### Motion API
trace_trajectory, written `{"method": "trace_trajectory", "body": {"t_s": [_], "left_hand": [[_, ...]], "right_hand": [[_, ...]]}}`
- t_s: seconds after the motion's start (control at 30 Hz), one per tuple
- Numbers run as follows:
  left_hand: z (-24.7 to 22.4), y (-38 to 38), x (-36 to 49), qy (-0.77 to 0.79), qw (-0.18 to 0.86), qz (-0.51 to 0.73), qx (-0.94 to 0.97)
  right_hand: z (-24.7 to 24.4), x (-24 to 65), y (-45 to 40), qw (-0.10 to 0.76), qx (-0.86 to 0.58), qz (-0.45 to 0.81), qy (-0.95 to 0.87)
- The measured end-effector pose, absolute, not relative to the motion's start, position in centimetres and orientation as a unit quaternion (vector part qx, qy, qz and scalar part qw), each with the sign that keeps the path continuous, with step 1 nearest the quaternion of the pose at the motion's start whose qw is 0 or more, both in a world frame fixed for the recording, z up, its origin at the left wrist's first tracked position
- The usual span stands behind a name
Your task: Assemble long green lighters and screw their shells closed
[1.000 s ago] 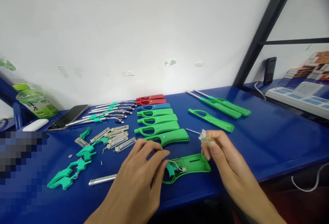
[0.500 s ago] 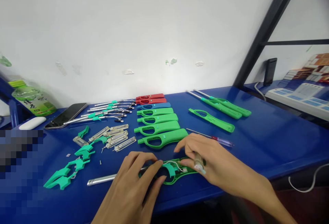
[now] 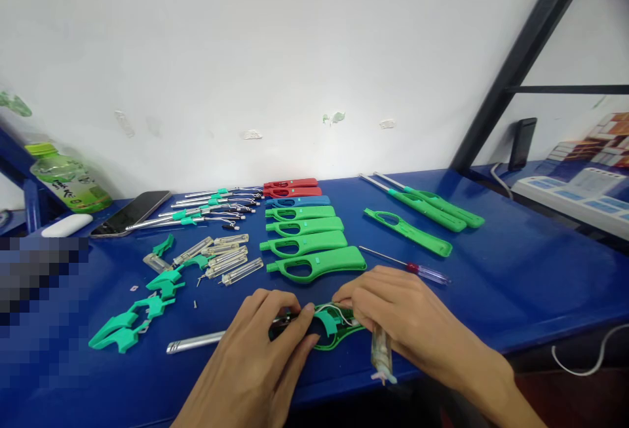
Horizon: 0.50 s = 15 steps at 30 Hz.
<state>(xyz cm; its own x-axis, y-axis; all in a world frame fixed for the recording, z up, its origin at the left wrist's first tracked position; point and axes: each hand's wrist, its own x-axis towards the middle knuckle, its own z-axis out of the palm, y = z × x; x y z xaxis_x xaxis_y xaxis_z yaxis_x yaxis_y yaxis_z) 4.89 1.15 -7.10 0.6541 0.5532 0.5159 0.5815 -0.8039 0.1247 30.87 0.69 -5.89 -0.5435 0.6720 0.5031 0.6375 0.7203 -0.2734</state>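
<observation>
Green shell (image 3: 346, 335), head view: open on the blue table (image 3: 515, 264) near its front edge, metal tube (image 3: 196, 343) pointing left, teal trigger (image 3: 328, 323) and white wires (image 3: 335, 309) inside. Left hand (image 3: 260, 346) grasps its tube end, thumb opposite fingers; right hand (image 3: 400, 303) has a clear tank (image 3: 381, 349) gripped under curled fingers, fingertips at the wires, whether pinching them cannot tell.

Dark letters resembling "Ki" stand on the plastic drink bottle (image 3: 71, 182); its other lettering is unreadably small
</observation>
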Motion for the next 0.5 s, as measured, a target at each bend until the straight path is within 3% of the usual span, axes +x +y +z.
{"method": "trace_trajectory", "body": {"t_s": [0.3,0.5], "left_hand": [[-6.85,1.2,4.96,-0.299,0.027,-0.283,-0.911],[-6.62,1.23,5.45,-0.298,0.033,-0.313,-0.901]], "right_hand": [[-5.65,30.39,0.19,0.327,-0.381,0.032,-0.864],[-6.15,30.89,0.2,0.348,-0.384,0.117,-0.848]]}}
